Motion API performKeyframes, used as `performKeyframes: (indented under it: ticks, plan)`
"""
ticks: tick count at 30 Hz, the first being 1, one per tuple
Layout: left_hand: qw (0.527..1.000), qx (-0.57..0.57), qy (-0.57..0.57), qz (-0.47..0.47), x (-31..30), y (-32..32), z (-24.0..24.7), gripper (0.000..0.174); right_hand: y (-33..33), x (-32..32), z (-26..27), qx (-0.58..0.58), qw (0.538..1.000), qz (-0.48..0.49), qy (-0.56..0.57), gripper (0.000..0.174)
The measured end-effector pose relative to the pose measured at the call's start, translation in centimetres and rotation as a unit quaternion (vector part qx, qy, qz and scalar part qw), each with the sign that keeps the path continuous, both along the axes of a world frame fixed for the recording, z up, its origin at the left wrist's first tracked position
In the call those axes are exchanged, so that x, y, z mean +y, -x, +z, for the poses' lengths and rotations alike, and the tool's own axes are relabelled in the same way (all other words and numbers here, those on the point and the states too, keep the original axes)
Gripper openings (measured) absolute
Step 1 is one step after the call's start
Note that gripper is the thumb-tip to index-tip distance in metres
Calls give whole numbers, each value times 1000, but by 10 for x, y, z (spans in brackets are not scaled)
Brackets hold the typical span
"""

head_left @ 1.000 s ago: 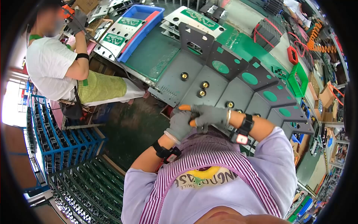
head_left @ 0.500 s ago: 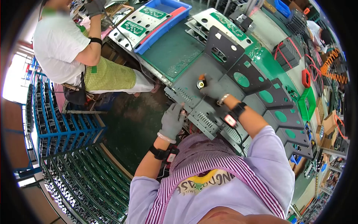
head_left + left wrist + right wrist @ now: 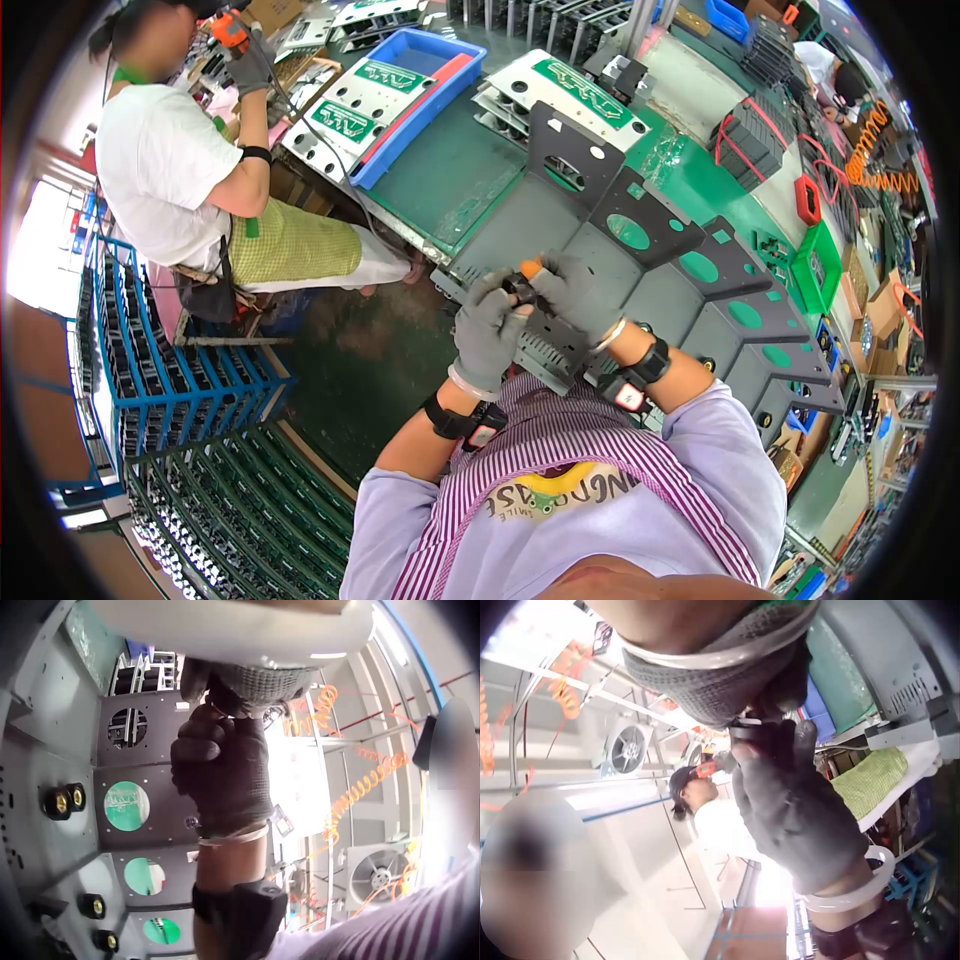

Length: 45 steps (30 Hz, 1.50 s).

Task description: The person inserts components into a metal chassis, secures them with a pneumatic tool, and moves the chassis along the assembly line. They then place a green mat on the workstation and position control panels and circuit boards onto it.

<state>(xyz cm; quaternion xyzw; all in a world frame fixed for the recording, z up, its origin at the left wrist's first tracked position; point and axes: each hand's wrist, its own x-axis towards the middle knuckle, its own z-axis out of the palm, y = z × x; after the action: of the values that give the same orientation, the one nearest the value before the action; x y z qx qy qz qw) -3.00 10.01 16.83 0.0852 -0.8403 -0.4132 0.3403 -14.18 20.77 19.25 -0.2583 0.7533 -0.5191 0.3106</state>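
Observation:
Both gloved hands meet above the grey panels' near edge in the head view. My left hand (image 3: 484, 335) pinches a small black round part (image 3: 520, 289) between thumb and fingers, and my right hand (image 3: 578, 295), with orange at a fingertip, grips its other side. In the right wrist view the black part (image 3: 751, 736) is partly covered by fingers. Grey bent panels (image 3: 650, 235) with upright perforated flanges stand in a row. On them, in the left wrist view, sit several black round parts (image 3: 93, 906) with brass-coloured centres.
A blue tray (image 3: 463, 66) and white plates (image 3: 345, 120) lie on the bench's far left. Another person (image 3: 170, 150) works there at the left. A green bin (image 3: 816, 268) stands at the right, and a blue rack (image 3: 190, 400) at lower left.
My right hand has lifted from the panel with a round part and moved back toward my body. My left hand has come up to meet it, and both now hold the part.

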Motion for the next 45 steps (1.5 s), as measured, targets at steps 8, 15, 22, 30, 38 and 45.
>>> performKeyframes:
  ticks: [8, 15, 22, 30, 38, 45]
  plan:
    - [783, -44, -619, -37, 7, -1, -5, 18, -13, -10, 15, 379, 923, -1, -66, 26]
    - [615, 3, -775, -148, 3, -5, 2, 29, -19, -6, 15, 529, 847, 45, 20, 29]
    - [619, -19, -772, -141, -12, -14, -18, 30, 27, 14, -24, 103, 995, -4, 6, 34]
    - [629, -21, -762, -156, -2, -15, -32, 35, -5, -1, -19, 376, 919, 106, 47, 33]
    - [615, 12, -780, -111, -1, -24, -28, 31, -14, -9, -37, 333, 931, 90, 118, 33]
    - [636, -19, -755, 160, -20, -64, -113, 26, 15, -30, -135, -252, 965, -49, 50, 27]
